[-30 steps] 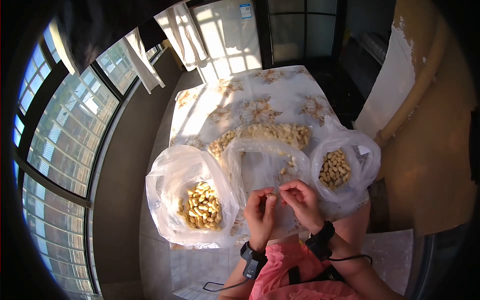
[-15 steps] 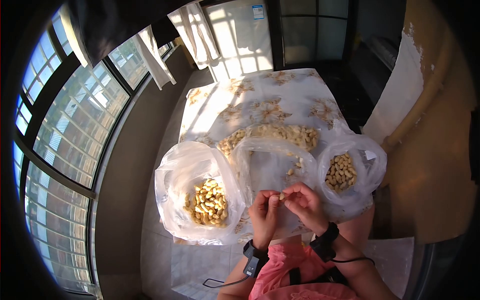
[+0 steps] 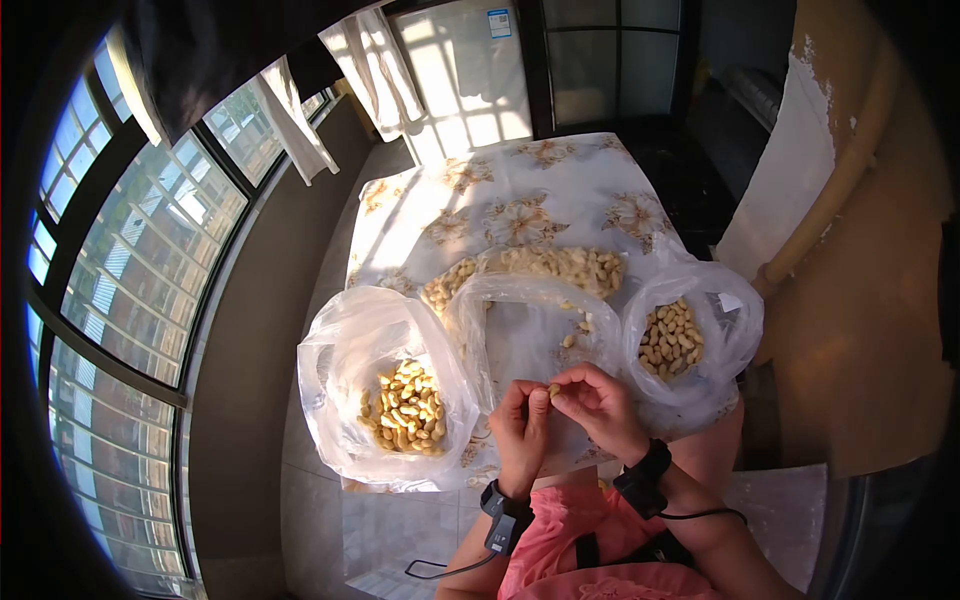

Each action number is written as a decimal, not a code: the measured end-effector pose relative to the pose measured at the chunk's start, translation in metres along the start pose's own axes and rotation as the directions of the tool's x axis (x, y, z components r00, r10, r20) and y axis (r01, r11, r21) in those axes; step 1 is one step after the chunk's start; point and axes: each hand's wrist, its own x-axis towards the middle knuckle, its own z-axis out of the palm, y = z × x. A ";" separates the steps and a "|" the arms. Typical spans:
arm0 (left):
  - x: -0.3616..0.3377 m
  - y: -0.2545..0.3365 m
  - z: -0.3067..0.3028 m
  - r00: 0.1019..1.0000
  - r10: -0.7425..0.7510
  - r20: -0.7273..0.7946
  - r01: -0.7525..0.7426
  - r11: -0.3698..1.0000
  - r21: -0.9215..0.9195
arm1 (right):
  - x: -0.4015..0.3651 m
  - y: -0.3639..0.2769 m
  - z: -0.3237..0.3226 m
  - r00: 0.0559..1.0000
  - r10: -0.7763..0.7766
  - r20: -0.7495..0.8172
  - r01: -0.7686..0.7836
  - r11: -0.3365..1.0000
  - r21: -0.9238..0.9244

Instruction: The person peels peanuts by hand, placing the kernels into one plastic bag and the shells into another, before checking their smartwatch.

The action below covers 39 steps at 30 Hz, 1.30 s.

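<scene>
Over the table's near edge, my left hand (image 3: pixel 520 425) and my right hand (image 3: pixel 600 408) meet, both closed in a pinch. A small peanut (image 3: pixel 554 390) is held between their fingertips and is partly hidden by them. To the left stands an open clear plastic bag (image 3: pixel 325 365) with a pile of peanuts (image 3: pixel 405 410) in it. Just beyond my hands lies a wide-mouthed clear bag (image 3: pixel 540 287); more peanuts (image 3: pixel 545 262) fill its far part, and a few sit loose inside. On the right, another open plastic bag (image 3: pixel 742 345) contains peanuts (image 3: pixel 672 340).
A flowered tablecloth (image 3: pixel 520 215) covers the table, sunlit at its far left. Barred windows (image 3: pixel 150 270) run along the left wall. A white panel with a blue label (image 3: pixel 470 75) stands behind the table, and a brown board (image 3: pixel 850 350) is at right.
The view has shifted slightly, so the table and bags appear a little further left. My hands stay together at the same spot, fingertips still pinching the peanut.
</scene>
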 end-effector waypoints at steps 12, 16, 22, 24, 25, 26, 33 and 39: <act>0.000 0.003 0.002 0.999 0.009 0.053 -0.006 0.998 -0.065 | -0.002 -0.004 0.000 0.997 0.044 -0.068 -0.040 0.997 0.064; 0.000 0.004 0.000 0.999 -0.003 0.036 0.004 1.000 -0.018 | -0.002 -0.001 -0.003 0.998 0.039 -0.054 -0.038 0.999 0.014; -0.001 0.002 -0.002 0.999 -0.046 0.004 0.046 0.998 -0.051 | -0.001 -0.003 -0.001 0.994 0.048 -0.097 -0.047 0.999 0.013; -0.001 0.002 -0.002 0.999 -0.042 0.002 0.042 0.999 -0.022 | -0.002 -0.004 -0.002 0.994 0.049 -0.100 -0.049 0.999 0.009; -0.001 0.003 -0.003 0.999 -0.047 0.003 0.047 0.999 -0.018 | -0.002 -0.005 -0.001 0.994 0.049 -0.100 -0.048 0.999 0.008; -0.001 0.003 -0.003 0.999 -0.053 0.003 0.053 0.999 -0.015 | -0.002 -0.006 -0.001 0.993 0.053 -0.101 -0.053 0.999 0.005; -0.001 -0.006 0.003 0.999 -0.044 -0.022 0.041 0.992 -0.121 | -0.001 -0.002 -0.003 0.995 0.050 -0.090 -0.046 0.998 0.040; -0.001 -0.003 0.004 0.999 -0.044 -0.002 0.043 0.984 -0.175 | -0.001 0.000 -0.003 0.995 0.045 -0.088 -0.041 0.998 0.041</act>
